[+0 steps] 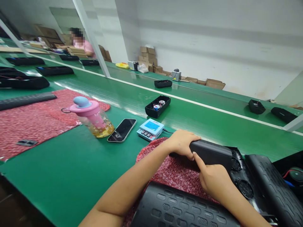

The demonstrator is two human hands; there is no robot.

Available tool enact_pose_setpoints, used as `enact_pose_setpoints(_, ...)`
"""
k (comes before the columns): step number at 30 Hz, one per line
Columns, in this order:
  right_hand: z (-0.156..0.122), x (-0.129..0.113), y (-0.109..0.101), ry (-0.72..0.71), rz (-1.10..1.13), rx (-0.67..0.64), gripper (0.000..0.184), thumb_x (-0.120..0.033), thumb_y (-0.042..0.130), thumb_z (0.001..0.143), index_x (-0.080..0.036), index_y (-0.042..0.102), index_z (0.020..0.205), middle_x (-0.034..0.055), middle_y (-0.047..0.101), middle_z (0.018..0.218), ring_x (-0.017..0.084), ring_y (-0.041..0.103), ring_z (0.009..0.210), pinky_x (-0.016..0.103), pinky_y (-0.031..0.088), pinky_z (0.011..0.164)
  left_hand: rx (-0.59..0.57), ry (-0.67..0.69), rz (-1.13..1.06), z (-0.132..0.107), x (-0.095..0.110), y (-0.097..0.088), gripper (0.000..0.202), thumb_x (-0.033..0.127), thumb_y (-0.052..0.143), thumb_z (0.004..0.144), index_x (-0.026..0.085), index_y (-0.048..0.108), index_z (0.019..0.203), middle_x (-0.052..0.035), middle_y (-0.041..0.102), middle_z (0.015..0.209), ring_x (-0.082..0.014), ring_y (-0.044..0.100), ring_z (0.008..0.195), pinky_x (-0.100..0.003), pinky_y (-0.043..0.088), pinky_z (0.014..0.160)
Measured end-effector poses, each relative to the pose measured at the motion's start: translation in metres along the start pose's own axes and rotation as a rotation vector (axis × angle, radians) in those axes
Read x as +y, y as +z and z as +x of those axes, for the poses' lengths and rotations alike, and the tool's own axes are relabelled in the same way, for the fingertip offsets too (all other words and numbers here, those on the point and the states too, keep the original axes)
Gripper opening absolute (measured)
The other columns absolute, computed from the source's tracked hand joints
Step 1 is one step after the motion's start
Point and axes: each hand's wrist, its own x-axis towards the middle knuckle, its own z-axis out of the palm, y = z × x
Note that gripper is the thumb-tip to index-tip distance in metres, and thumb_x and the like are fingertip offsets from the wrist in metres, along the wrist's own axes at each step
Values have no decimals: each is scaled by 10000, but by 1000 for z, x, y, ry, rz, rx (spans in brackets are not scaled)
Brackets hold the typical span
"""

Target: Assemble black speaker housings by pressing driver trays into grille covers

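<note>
My left hand [182,143] is closed around the left end of a smooth black plastic speaker housing [211,153], its thumb on the near side. The housing is tilted up on its long edge over red bubble wrap [172,171]. The index finger of my right hand [214,179] is stretched out and touches the housing's near face beside my left thumb. Its other fingers curl under and are partly hidden; nothing shows in them. Right of the housing lies a black part with round speaker cones [246,188]. Closest to me is a black grille cover [182,206] with oval slots.
A light-blue tester [151,129] with a cable, a phone [122,130] and a pink-lidded bottle [93,118] stand to the left. More black covers [276,183] lie at right. Open housings [158,106] sit on the green conveyor [201,116]. A person [81,44] sits far left.
</note>
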Motion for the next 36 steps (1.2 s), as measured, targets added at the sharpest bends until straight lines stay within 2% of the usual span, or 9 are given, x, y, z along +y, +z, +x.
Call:
enact_pose_setpoints(6, 1, 0, -3, 24, 11, -66, 587, -123, 420, 788, -128, 376, 1373, 70, 698, 729, 193, 651, 579, 244, 380, 467, 15, 0, -6, 0, 1, 1, 790, 470, 703, 576, 235, 466, 1293, -43, 580, 1243, -266, 550, 1107, -333, 412, 937)
enact_pose_setpoints(14, 1, 2, -3, 44, 15, -36, 564, -128, 420, 799, -146, 397, 1363, 59, 699, 721, 199, 655, 581, 247, 388, 476, 15, 1, -2, -1, 2, 0, 797, 457, 713, 576, 215, 470, 1295, -56, 588, 1231, -270, 559, 1096, -337, 418, 936)
enact_pose_setpoints(30, 1, 2, -4, 74, 18, -69, 571, -138, 415, 801, -188, 394, 1369, 51, 703, 749, 204, 655, 597, 261, 401, 486, 34, 2, 9, 0, 0, 2, 802, 475, 707, 573, 232, 464, 1297, -45, 586, 1239, -260, 563, 1093, -325, 418, 926)
enact_pose_setpoints(36, -2, 4, -1, 65, 9, -7, 604, -134, 442, 774, -206, 390, 1371, 37, 695, 708, 194, 646, 570, 254, 385, 469, 23, 14, -1, -1, -2, 1, 805, 484, 711, 578, 224, 465, 1298, -48, 582, 1245, -255, 555, 1108, -317, 410, 938)
